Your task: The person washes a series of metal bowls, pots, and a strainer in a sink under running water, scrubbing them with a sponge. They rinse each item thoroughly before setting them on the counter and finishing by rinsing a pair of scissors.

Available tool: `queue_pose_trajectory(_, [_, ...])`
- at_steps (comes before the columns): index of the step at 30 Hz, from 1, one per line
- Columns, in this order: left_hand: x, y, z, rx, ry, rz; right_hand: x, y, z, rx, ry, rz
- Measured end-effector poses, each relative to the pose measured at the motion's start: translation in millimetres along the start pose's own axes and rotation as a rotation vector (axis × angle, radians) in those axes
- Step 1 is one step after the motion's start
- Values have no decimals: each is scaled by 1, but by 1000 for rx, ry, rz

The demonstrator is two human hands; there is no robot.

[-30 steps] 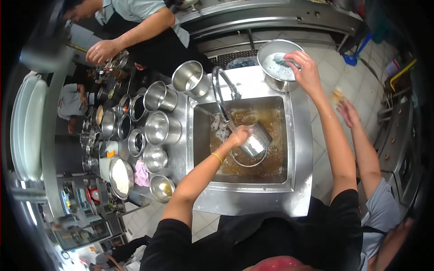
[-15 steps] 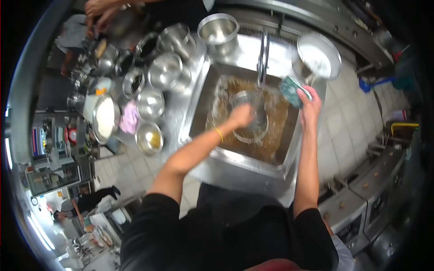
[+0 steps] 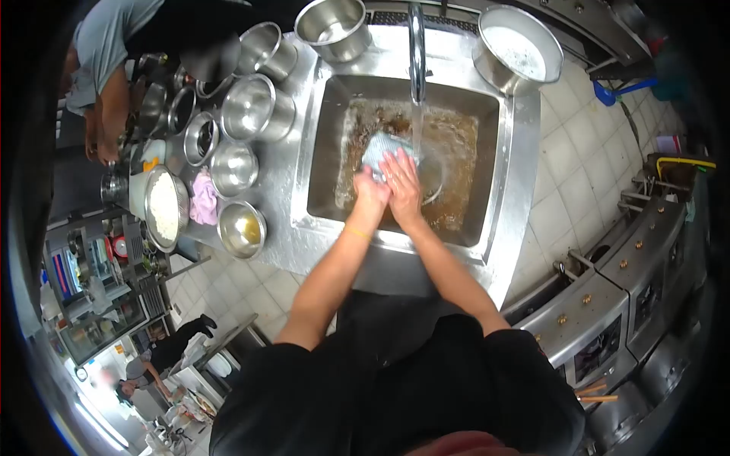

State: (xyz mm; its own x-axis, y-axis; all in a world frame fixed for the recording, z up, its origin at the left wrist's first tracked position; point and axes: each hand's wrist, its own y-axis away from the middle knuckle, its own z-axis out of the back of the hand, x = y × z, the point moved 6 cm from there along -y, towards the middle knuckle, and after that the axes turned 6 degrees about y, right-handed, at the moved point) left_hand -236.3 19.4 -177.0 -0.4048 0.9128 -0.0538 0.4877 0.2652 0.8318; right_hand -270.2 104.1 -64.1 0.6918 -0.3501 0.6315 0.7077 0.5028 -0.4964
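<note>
Over the sink (image 3: 323,175), a pale blue-green and white cloth (image 3: 382,146) is pressed between my two hands. My left hand (image 3: 369,186), with a yellow band at the wrist, is closed on its lower left side; the fingers are partly hidden. My right hand (image 3: 401,176) lies against the cloth from the right, its fingers long and pressed onto it. Beside my right hand, a round-rimmed vessel (image 3: 439,182) shows faintly in the brownish water. The faucet (image 3: 416,61) runs a stream down just right of the cloth.
Left on the counter are several steel bowls (image 3: 247,108), a pink cloth (image 3: 203,197) and a colander (image 3: 181,201) of white food. Steel pots stand behind the sink, one with foamy liquid (image 3: 511,53). Another person's arm (image 3: 114,106) is at the upper left.
My right hand has brought the cloth from the sink's right edge to the middle. My left hand has let go of the round vessel and joined it on the cloth.
</note>
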Motion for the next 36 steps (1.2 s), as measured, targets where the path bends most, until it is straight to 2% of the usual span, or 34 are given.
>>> queue_pose_trajectory(1, [-10,-20,17,47,33,-21,2,-1,1,-20,4,-23])
queue_pose_trajectory(3, [-17,-2,15,7,-19,-42,-14,12,-9,-70,-40,-206])
queue_pose_trajectory(6, [-21,13,1,107,146,-145,-62,27,-11,-185,-156,-649])
queue_pose_trajectory(7, [-14,11,-5,114,142,-129,-99,46,-25,-97,-285,-899])
queue_pose_trajectory(9, [-14,14,-13,192,-430,-308,-132,61,-15,-23,-682,-1319])
queue_pose_trajectory(10, [-16,-10,-8,202,-548,-310,-131,57,10,-88,-731,-1312])
queue_pose_trajectory(11, [-4,25,-47,257,-687,-363,-133,54,32,-139,-785,-1289])
queue_pose_trajectory(12, [0,36,-68,253,-900,-444,-146,54,49,-129,-629,-1137])
queue_pose_trajectory(13, [7,32,-78,219,-987,-393,-166,55,68,-196,-412,-880])
queue_pose_trajectory(14, [10,20,-83,337,-1109,-514,-130,16,114,-209,-196,-809])
queue_pose_trajectory(16, [25,25,-96,416,-1529,-512,-126,-30,162,-155,185,-680])
queue_pose_trajectory(17, [34,26,-103,506,-1825,-702,-118,-61,184,-293,111,-497])
queue_pose_trajectory(18, [48,35,-111,756,-1977,-808,-112,-94,202,-333,151,-475])
queue_pose_trajectory(19, [57,11,-97,769,-2219,-593,-119,-121,215,-369,205,-273])
queue_pose_trajectory(21, [53,52,-115,659,-2582,-666,-144,-174,228,-327,371,-210])
queue_pose_trajectory(22, [44,54,-114,632,-2578,-666,-156,-195,228,-241,420,-282])
queue_pose_trajectory(24, [35,50,-108,511,-2912,-702,-192,-225,219,-89,473,-352])
queue_pose_trajectory(25, [27,55,-108,523,-2725,-831,-221,-233,214,-29,480,-367])
queue_pose_trajectory(26, [18,66,-109,636,-2539,-1062,-252,-242,206,-100,576,-172])
queue_pose_trajectory(27, [14,47,-94,720,-2444,-1202,-242,-242,202,-113,595,-66])
queue_pose_trajectory(28, [10,73,-106,751,-2359,-1082,-258,-242,194,-39,640,-43])
queue_pose_trajectory(29, [12,71,-101,852,-2438,-962,-257,-240,190,-15,628,-28])
queue_pose_trajectory(30, [11,79,-100,963,-2375,-1193,-236,-246,186,73,632,-169])
queue_pose_trajectory(31, [12,85,-101,1008,-2299,-1195,-209,-246,187,-21,582,-157])
queue_pose_trajectory(32, [14,87,-97,1021,-2256,-1233,-177,-241,181,46,654,-289])
queue_pose_trajectory(33, [13,88,-98,1023,-2210,-1295,-146,-226,168,-45,420,-304])
queue_pose_trajectory(34, [13,87,-98,1023,-2204,-1298,-111,-208,146,-18,231,-133])
queue_pose_trajectory(35, [14,83,-97,995,-2233,-1246,-90,-183,114,61,230,-49])
queue_pose_trajectory(36, [15,80,-95,967,-2261,-1192,-77,-160,78,367,0,-84])
